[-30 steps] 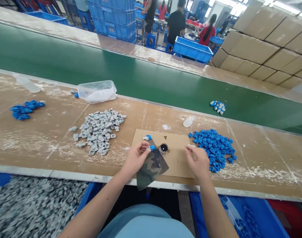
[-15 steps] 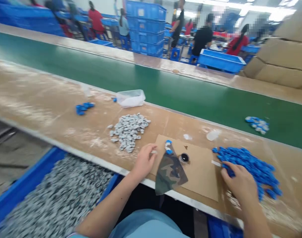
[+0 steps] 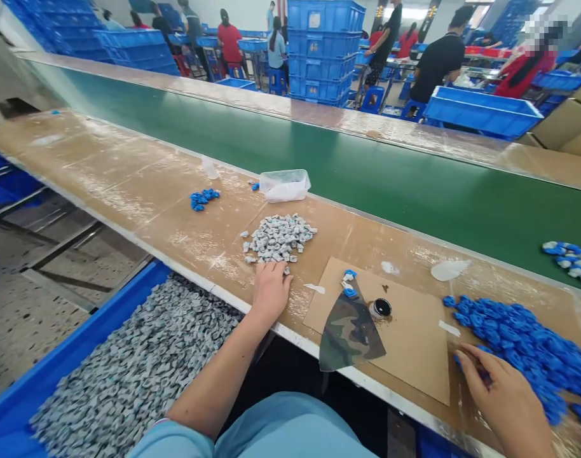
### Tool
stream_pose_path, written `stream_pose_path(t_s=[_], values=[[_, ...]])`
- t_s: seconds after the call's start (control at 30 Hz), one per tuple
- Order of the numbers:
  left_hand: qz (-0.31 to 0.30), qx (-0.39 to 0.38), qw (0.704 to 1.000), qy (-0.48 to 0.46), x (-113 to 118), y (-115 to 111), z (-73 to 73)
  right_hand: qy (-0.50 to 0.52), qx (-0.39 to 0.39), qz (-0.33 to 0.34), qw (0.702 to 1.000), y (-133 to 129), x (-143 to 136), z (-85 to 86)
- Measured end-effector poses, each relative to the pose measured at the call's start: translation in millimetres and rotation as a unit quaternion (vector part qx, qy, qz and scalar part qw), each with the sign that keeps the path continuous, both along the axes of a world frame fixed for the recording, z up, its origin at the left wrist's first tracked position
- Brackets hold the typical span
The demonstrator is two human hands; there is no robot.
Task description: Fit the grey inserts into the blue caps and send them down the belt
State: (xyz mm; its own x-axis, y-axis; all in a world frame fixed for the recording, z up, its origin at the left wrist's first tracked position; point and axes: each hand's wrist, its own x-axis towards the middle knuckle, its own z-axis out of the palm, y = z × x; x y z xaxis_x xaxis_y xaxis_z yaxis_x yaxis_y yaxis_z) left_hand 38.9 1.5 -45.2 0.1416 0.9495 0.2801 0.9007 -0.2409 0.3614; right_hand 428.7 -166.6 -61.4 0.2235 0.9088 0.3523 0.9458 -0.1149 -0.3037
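At the near edge of a pile of small grey pieces [image 3: 278, 232], my left hand [image 3: 270, 294] has its fingers bent down and together, with a small grey piece [image 3: 286, 270] at the fingertips. My right hand [image 3: 507, 394] is beside the heap of small blue pieces [image 3: 514, 337]. Its thumb and fingers are curled round a small blue piece [image 3: 457, 360], mostly hidden. Between the hands lies a cardboard sheet [image 3: 414, 343], with a camouflage-patterned cloth [image 3: 350, 331], a small round jar of black stuff [image 3: 381, 308] and a few blue-and-white pieces [image 3: 349, 284].
A green conveyor belt [image 3: 271, 137] runs behind the table, with blue-and-white pieces [image 3: 569, 259] on it. A clear plastic tray [image 3: 285, 186] and a small blue cluster [image 3: 205, 198] lie farther back. A blue crate [image 3: 142, 305] of grey pieces stands below left. Several people sit beyond.
My left hand has moved left from the cardboard's edge to the grey pile. The right hand stays by the blue heap, a little nearer me. The view has swung right to left.
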Motion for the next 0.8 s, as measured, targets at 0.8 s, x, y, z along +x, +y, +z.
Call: stream_pose_path(t_s=[0.8], values=[[-0.118, 0.015, 0.988, -0.101, 3, 16, -16.5, 0.42, 0.026, 0.031, 0.907, 20, -67, 25.5]])
